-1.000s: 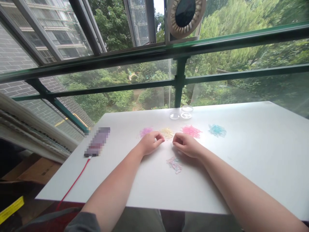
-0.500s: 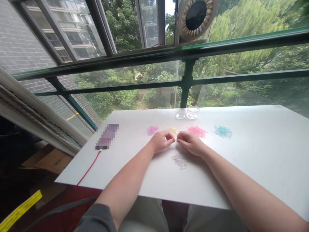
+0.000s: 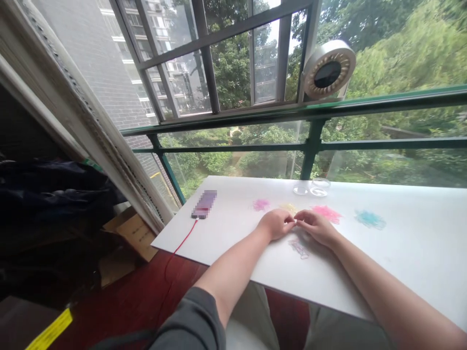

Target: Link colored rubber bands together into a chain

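My left hand [image 3: 278,225] and my right hand [image 3: 318,226] meet fingertip to fingertip just above the white table. Each is closed in a pinch; whatever lies between the fingers is too small to make out. Right behind them is a pile of yellow rubber bands [image 3: 288,208], partly covered by my fingers. A pink pile of rubber bands [image 3: 327,214] lies beyond my right hand, and a purple pile [image 3: 260,204] sits past my left. Closer to me, below the fingertips, lies a small mixed-colour bunch of thin loops [image 3: 299,249].
A teal pile of rubber bands [image 3: 370,218] is farther right on the table [image 3: 226,233]. Clear round containers [image 3: 318,188] stand at the back edge. At left lies a blurred-out phone [image 3: 205,203] with a red cable [image 3: 186,237]. A round fan [image 3: 328,72] is by the window.
The camera view has turned left and upward, so the whole scene sits farther right and lower. My hands stay pinched together by the yellow pile, fingertips slightly closer.
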{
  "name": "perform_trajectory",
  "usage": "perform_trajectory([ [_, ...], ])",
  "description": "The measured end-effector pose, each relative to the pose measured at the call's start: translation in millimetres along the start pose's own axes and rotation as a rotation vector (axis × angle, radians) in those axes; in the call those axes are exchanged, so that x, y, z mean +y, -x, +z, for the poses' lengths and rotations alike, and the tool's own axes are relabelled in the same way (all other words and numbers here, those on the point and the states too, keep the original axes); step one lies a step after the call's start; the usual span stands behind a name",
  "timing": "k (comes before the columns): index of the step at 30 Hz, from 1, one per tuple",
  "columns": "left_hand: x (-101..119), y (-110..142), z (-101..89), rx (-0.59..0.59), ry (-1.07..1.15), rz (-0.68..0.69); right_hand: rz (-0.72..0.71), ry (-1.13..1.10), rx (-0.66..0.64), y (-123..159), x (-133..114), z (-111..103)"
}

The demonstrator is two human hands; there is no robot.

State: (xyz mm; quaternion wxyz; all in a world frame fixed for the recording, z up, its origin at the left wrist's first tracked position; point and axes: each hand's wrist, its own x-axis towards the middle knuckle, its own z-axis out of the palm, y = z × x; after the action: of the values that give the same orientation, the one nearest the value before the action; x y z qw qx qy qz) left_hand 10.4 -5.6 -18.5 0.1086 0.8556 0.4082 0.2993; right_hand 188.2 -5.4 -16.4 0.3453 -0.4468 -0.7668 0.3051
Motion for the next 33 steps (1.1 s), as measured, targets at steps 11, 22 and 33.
perform_trajectory([
  [11, 10, 10, 6.5, 0.035, -0.077, -0.092, 0.05, 0.176, 0.147, 5, 6, 10],
  [22, 8, 9, 0.4, 0.091, -0.023, -0.112, 0.08, 0.197, 0.302, -2, 10, 15],
  [33, 1, 6, -0.1, 0.113, 0.006, -0.133, 0.131, 0.192, 0.321, -1, 6, 14],
])
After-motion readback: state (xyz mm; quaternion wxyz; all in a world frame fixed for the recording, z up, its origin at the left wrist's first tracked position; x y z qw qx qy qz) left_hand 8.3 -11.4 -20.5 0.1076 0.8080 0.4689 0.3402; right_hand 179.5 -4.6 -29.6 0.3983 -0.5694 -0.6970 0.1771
